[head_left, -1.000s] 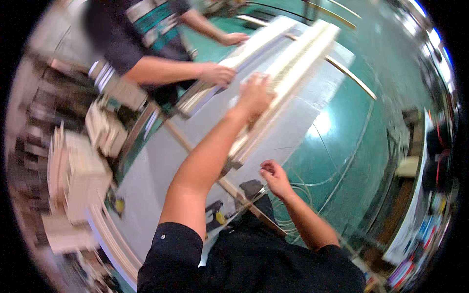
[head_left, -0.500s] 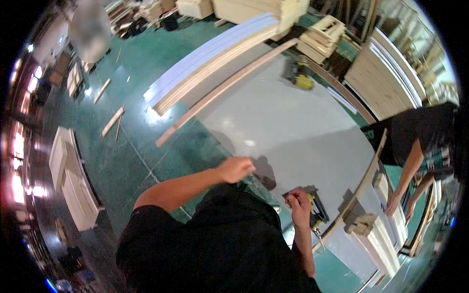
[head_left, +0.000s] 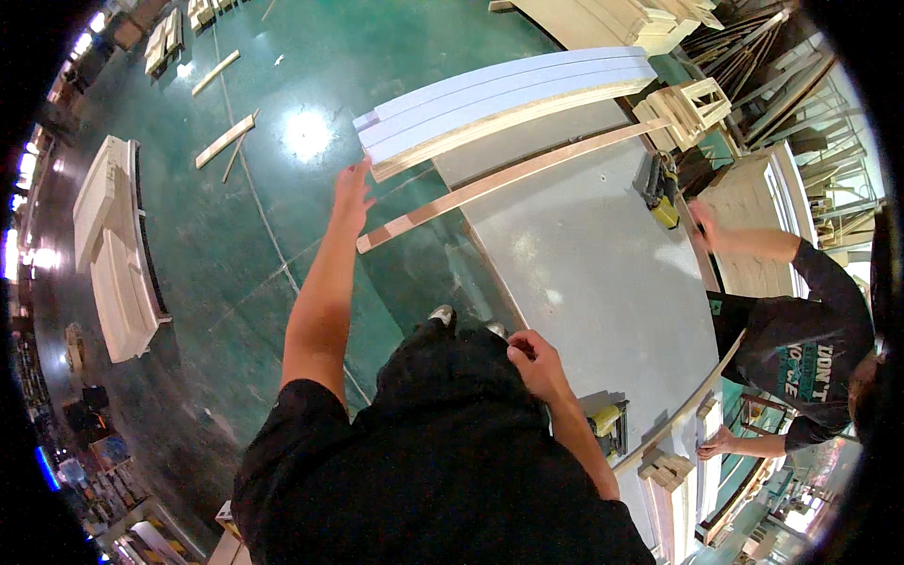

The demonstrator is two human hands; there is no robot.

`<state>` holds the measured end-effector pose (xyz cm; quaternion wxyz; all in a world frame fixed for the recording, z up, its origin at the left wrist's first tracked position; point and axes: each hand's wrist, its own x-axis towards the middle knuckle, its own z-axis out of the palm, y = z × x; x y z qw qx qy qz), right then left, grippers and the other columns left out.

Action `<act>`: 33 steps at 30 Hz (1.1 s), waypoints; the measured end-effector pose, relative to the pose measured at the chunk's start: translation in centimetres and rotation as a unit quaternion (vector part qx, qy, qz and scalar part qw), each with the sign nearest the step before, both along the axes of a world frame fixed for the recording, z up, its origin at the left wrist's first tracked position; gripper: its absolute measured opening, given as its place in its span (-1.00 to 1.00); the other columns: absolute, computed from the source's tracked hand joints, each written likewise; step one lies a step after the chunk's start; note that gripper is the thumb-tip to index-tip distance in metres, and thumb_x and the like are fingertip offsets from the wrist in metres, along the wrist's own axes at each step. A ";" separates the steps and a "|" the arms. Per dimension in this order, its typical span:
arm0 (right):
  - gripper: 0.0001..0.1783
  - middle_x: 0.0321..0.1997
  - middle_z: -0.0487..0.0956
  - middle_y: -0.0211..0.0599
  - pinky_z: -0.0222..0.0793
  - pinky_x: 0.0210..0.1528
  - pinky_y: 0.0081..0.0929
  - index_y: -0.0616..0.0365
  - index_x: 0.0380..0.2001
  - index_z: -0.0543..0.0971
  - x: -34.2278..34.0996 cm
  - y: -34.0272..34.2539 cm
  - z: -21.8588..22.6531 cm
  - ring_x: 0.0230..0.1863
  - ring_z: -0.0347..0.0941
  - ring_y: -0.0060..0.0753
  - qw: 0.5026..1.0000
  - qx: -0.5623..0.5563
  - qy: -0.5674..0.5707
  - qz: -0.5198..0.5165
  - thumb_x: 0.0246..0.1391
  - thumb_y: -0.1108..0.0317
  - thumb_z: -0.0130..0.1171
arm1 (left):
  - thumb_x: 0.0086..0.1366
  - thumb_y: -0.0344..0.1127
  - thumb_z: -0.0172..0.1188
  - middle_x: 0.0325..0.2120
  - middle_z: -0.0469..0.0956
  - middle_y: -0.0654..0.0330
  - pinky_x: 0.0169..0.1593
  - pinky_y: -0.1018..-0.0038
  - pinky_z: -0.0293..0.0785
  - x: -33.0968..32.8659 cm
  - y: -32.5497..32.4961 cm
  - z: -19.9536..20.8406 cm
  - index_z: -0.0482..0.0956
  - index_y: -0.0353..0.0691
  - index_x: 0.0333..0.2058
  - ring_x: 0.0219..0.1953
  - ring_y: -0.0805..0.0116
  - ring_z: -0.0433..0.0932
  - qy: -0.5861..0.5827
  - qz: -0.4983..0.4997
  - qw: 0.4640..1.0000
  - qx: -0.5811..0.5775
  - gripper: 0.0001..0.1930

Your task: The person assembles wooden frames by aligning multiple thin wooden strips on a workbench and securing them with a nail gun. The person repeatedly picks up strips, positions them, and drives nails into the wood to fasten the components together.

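My left hand [head_left: 350,200] is stretched forward with its fingers apart, close to the near-left end of a stack of long pale-lilac-faced boards [head_left: 508,104]. Whether a fingertip touches the board end I cannot tell. A long bare wood strip [head_left: 527,176] lies just right of that hand, across the grey worktop [head_left: 584,273]. My right hand [head_left: 541,367] is curled in front of my body, at the worktop's near edge; what its fingers hold, if anything, is hidden. A yellow-and-black nail gun [head_left: 610,426] lies on the worktop beside my right forearm.
At right a co-worker [head_left: 791,348] in dark clothes has one hand [head_left: 704,226] near a second nail gun [head_left: 663,200] and the other [head_left: 718,444] at some boards. Wooden panels [head_left: 118,254] stand on the green floor at left. Loose sticks [head_left: 226,139] lie farther off.
My left hand has reached forward and left to the lilac board stack, its fingers spreading. My right hand has moved away from the near nail gun. The co-worker has reached toward the far one.
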<state>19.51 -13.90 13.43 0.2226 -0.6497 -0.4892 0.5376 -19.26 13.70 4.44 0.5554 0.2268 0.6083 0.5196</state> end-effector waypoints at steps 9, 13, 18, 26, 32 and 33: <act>-0.66 -0.17 0.68 -0.24 0.50 0.01 -0.39 0.15 -0.02 0.58 3.6 0.7 -2.0 -0.13 0.59 -0.39 1.000 -0.008 0.005 -0.021 0.21 0.23 0.28 | 0.21 0.22 0.34 0.16 0.36 -0.18 0.34 -0.14 0.20 1.6 2.5 -1.3 0.22 0.07 0.38 0.22 -0.12 0.33 -0.129 0.000 0.991 -0.040 -0.15; -0.66 -0.16 0.67 -0.23 0.50 0.02 -0.38 0.16 -0.03 0.58 4.1 3.3 -3.0 -0.12 0.59 -0.38 0.999 -0.001 0.034 0.007 0.20 0.22 0.29 | 0.28 0.07 0.32 0.01 0.43 -0.06 0.18 -0.02 0.36 -1.5 3.1 -4.5 0.36 0.01 0.21 0.04 0.00 0.42 -0.208 -0.014 0.978 -0.015 -0.39; -0.69 -0.17 0.62 -0.30 0.48 -0.01 -0.41 0.21 -0.03 0.57 4.5 8.5 -4.1 -0.15 0.54 -0.44 0.997 0.008 0.065 0.041 0.21 0.31 0.27 | 0.31 -0.11 0.30 -0.06 0.46 0.12 -0.05 0.16 0.53 -0.6 0.1 -3.6 0.43 -0.08 0.05 -0.08 0.15 0.48 -0.271 0.012 0.960 -0.073 -0.59; -0.40 -0.07 0.51 -0.30 0.43 0.00 -0.34 0.13 0.27 0.30 2.7 25.8 -4.0 -0.11 0.44 -0.40 0.876 -0.003 0.409 -0.256 0.25 0.19 0.21 | 0.27 -0.40 0.14 0.06 0.41 0.08 0.02 0.26 0.57 6.5 -6.3 4.8 0.32 -0.17 0.15 0.02 0.23 0.47 -0.127 -0.075 0.988 -0.036 -0.54; -0.33 -0.05 0.53 -0.30 0.45 0.08 -0.28 0.11 0.24 0.39 4.1 37.9 -5.8 -0.09 0.47 -0.32 0.840 -0.007 0.390 -0.378 0.27 -0.13 0.16 | 0.16 -0.45 0.29 -0.04 0.48 0.15 0.02 0.42 0.48 7.2 -7.6 3.3 0.31 -0.18 0.17 -0.02 0.34 0.48 -0.047 -0.149 0.988 0.014 -0.41; -0.34 -0.04 0.55 -0.30 0.45 0.10 -0.28 0.12 0.22 0.42 3.8 38.6 -5.8 -0.07 0.49 -0.31 0.850 -0.019 0.373 -0.372 0.28 -0.15 0.15 | 0.13 -0.46 0.32 -0.06 0.49 0.16 0.01 0.44 0.47 7.3 -7.9 3.3 0.31 -0.18 0.18 -0.04 0.34 0.49 -0.048 -0.155 0.986 0.041 -0.38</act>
